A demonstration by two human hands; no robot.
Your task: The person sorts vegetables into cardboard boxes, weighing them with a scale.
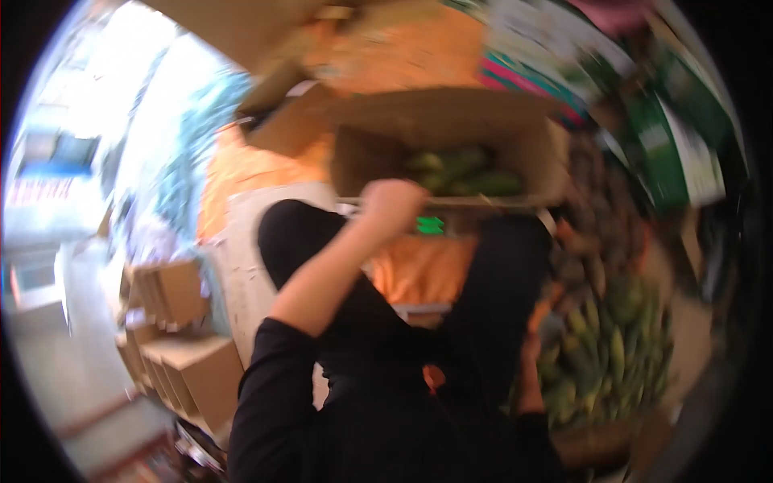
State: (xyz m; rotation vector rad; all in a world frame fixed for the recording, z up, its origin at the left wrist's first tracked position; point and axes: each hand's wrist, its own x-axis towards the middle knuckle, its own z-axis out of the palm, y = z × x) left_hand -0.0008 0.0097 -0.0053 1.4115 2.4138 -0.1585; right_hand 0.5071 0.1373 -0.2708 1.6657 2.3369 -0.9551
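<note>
A cardboard box (451, 105) stands open in front of my knees, with several green, cucumber-like vegetables (463, 169) at its bottom. My left hand (393, 205) is at the near left edge of this box, above a scale-like device with a green lit display (430, 225). Its fingers are blurred, and whether they hold anything does not show. My right hand (530, 374) hangs low beside my right leg, at the left edge of a pile of green vegetables (608, 350). Its fingers are mostly hidden.
Folded or stacked cardboard boxes (189, 370) lie at the left. Brown, blurred produce (592, 209) is heaped to the right of the box. Green and white cartons (676, 153) are at the upper right, and orange sheeting (394, 48) lies behind the box.
</note>
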